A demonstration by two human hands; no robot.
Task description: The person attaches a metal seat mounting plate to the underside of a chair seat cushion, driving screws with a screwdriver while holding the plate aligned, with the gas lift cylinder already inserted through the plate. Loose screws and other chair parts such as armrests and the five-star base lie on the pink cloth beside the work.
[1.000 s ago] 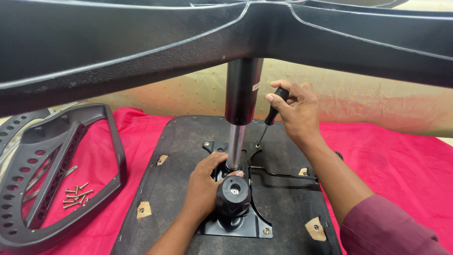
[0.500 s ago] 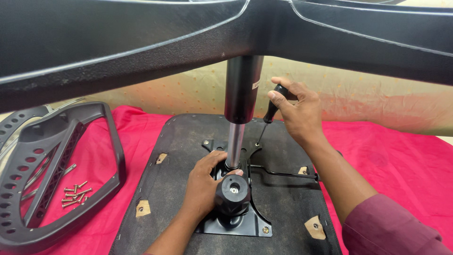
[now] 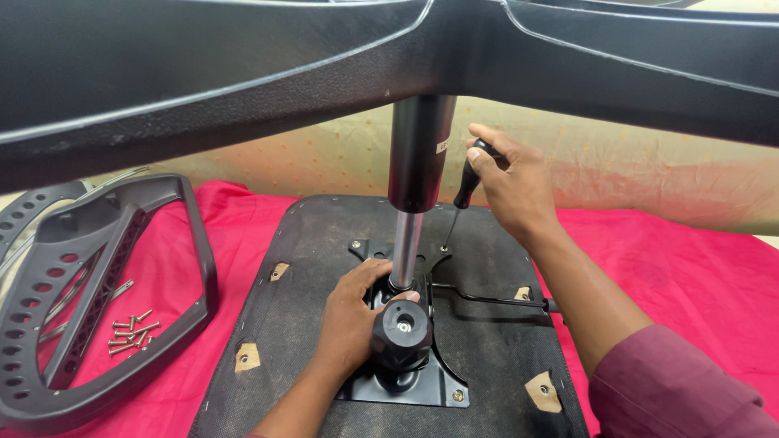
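**Two hands on an upturned chair seat, screwdriver at the mounting plate**

Nearest the camera, the left hand (image 3: pixel 353 320) rests on the black metal mounting plate (image 3: pixel 406 381), its fingers curled loosely around the foot of the chrome gas-lift column (image 3: pixel 405 251), beside the round black knob (image 3: pixel 401 333). It grips nothing else; thumb and fingers wrap the column's base. The plate lies at the middle of the upturned seat base (image 3: pixel 324 243), a dark board with small tan tabs near its corners, which lies flat on a red cloth (image 3: pixel 673 259).

A thin black lever (image 3: pixel 495 301) runs from the plate out to the right, passing under the right forearm in its maroon sleeve (image 3: pixel 673 389).

Further off, the right hand (image 3: pixel 515 186) is closed tight around the black handle of a screwdriver (image 3: pixel 462 199). The tool stands nearly upright, slightly tilted, with its tip down at the far right corner of the plate.

To the left, on the cloth, a small heap of loose screws (image 3: pixel 130 332) lies within the frame of a grey perforated plastic chair part (image 3: pixel 89 300).

Above and beyond everything, the column's wider black sleeve rises into the black star-shaped chair base (image 3: pixel 203 89), whose arms span the top of the view.
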